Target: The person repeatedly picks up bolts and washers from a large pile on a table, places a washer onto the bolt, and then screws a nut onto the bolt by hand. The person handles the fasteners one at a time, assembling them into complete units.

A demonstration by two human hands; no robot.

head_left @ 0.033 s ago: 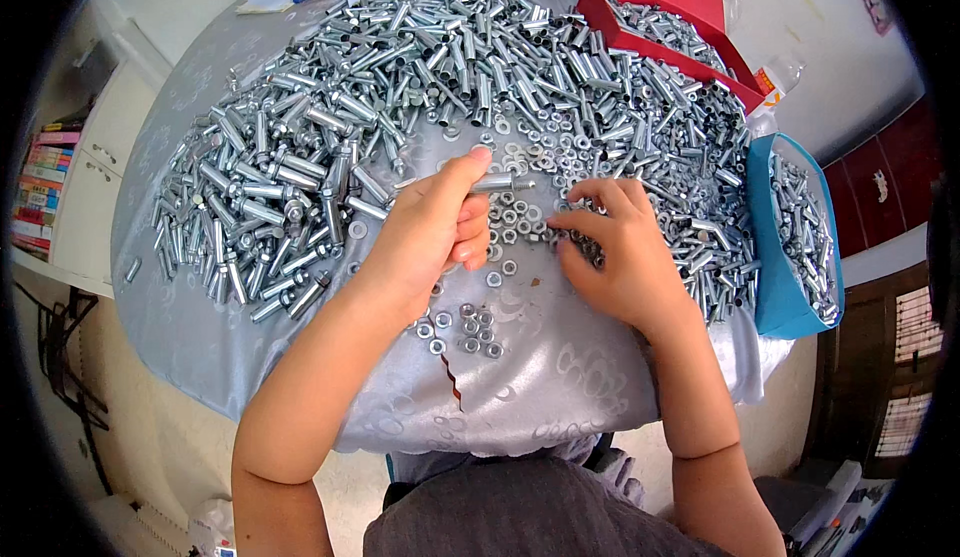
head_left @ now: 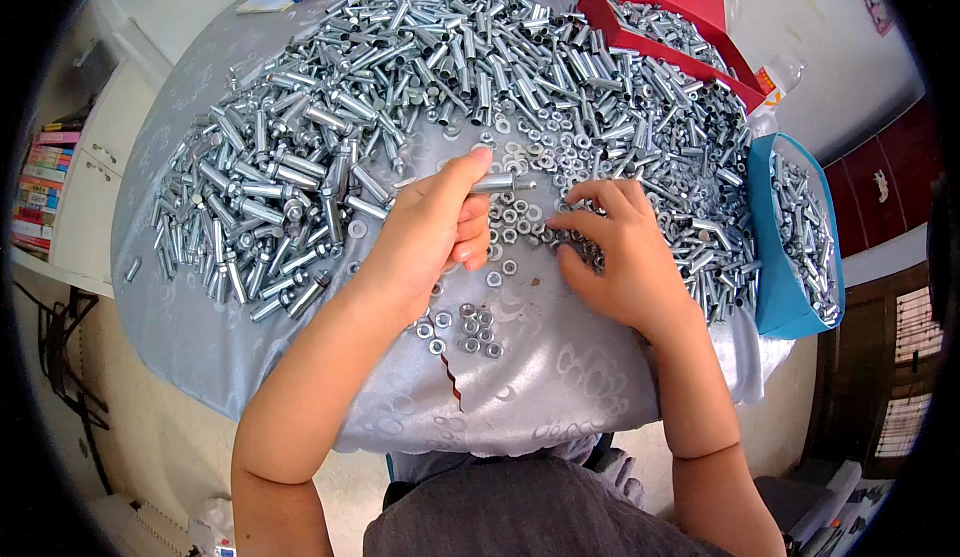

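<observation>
Over the middle of the table, my left hand (head_left: 438, 219) is closed around a silver sleeve anchor bolt (head_left: 508, 185). The bolt lies roughly level, its threaded tip pointing right, and my fingers hide its other end. To the right, my right hand (head_left: 628, 257) reaches into loose hex nuts (head_left: 524, 219) and washers with curved fingers. Its thumb and forefinger are apart, and no thing shows held between them. A small cluster of nuts (head_left: 470, 326) lies nearer to me, below my left hand.
Metal sleeves (head_left: 440, 52) heap across the far side, with anchor bolts (head_left: 270, 207) piled at left. More parts fill a red box (head_left: 735, 62) at far right and a blue box (head_left: 775, 292) at the right edge. The grey tablecloth (head_left: 540, 377) has a tear near me.
</observation>
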